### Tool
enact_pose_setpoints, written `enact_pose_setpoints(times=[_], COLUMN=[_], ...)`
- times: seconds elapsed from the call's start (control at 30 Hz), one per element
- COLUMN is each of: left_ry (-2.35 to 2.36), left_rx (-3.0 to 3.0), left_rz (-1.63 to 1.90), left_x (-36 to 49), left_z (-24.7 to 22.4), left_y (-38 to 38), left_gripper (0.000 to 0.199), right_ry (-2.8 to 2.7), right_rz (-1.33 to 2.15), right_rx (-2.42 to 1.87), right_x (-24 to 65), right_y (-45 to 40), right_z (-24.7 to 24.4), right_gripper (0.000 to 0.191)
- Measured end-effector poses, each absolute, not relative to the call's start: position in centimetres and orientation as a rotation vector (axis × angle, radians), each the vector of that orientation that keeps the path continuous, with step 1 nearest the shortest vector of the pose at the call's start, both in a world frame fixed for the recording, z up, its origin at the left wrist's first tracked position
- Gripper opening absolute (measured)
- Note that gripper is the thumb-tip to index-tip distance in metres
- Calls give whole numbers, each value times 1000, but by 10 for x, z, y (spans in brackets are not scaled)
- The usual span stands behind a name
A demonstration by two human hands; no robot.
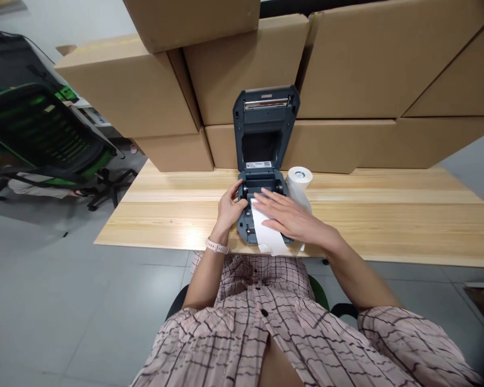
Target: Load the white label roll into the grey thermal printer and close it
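Resting flat with fingers extended and slightly spread, the right hand (290,217) presses palm-down on the white paper label strip (268,236) that runs out of the front of the dark grey plastic label printer (262,161). It grips nothing. The left hand (229,207), fingers curled, grasps the printer's left side beside the open paper bay; a pale pink wristwatch (216,246) sits on that wrist.

Item 1: printer, placed at the near edge of the light wooden table (387,215), its lid raised upright against the stacked brown cardboard boxes (367,70), with a metal bar showing across the lid's top. The strip hangs over the table edge.

Item 2: white label roll with a blue-green core (299,180), standing on end and touching the printer's right side.

Writing: 1 small white sticker inside the lid near the hinge, too small to read. No brand can be made out.

Adjacent: black and green mesh office chair (44,134), well apart at left.
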State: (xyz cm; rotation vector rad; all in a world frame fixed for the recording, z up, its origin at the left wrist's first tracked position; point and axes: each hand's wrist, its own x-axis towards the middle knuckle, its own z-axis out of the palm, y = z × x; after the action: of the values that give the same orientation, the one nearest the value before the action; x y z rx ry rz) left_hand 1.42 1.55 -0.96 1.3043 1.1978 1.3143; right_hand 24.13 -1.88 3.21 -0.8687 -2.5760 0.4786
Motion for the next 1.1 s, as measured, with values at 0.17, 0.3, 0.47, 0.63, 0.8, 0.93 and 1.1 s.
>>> enact_pose_setpoints(times=[0.17, 0.3, 0.47, 0.63, 0.8, 0.93, 1.1], left_ry=[1193, 1169, 1125, 1087, 1067, 1094, 1198], left_rx=[1292, 1290, 1274, 1257, 1255, 1324, 1405], left_rz=[1320, 1328, 1321, 1304, 1293, 1285, 1238], left_x=[14, 15, 17, 16, 16, 16, 17], left_z=[-10, -9, -7, -10, -11, -3, 6], left_y=[15, 12, 8, 7, 6, -6, -37], left_gripper=[75, 70, 69, 70, 70, 60, 60], right_ry=[-2542, -2517, -2456, -2412, -2404, -2389, -2350], right_rz=[394, 281, 133, 82, 88, 149, 287], right_rx=[-895, -936, -976, -973, -954, -945, -923], right_x=[241, 239, 230, 226, 229, 231, 237], right_y=[-51, -74, -88, -90, -89, -89, -91], right_z=[31, 30, 20, 15, 18, 18, 24], right_gripper=[47, 47, 45, 42, 40, 40, 40])
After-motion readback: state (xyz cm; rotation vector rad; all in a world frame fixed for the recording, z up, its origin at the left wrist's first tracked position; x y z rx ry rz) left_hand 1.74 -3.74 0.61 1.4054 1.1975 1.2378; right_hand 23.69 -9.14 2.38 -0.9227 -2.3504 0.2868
